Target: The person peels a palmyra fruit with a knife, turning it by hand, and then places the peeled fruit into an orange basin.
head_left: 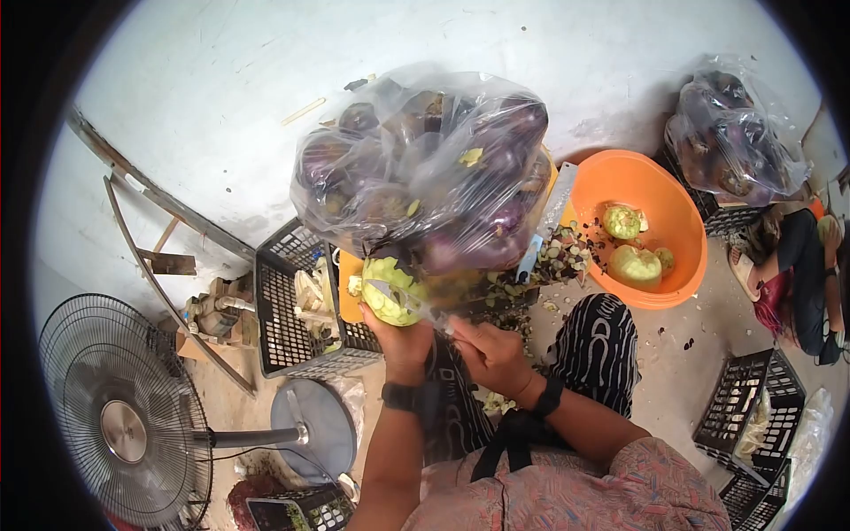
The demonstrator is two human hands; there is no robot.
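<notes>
My left hand (401, 343) holds up a mostly peeled round eggplant (396, 305), pale green with a dark patch of skin at its top. Closed in front of it, my right hand (492, 354) grips a knife (436, 320); its blade is blurred and lies against the eggplant's near side. Just beyond both hands, a large clear plastic bag (434, 190) is full of dark purple eggplants. A wide blade with a blue handle (529, 258) rests at the bag's right, beside a heap of peelings (564, 252).
An orange basin (686, 265) at right contains several peeled eggplants. Black crates (283, 341) stand left and right (735, 398). A fan (124, 429) is at left. Another bag of eggplants (730, 133) sits back right. A person's arm (832, 283) shows at far right.
</notes>
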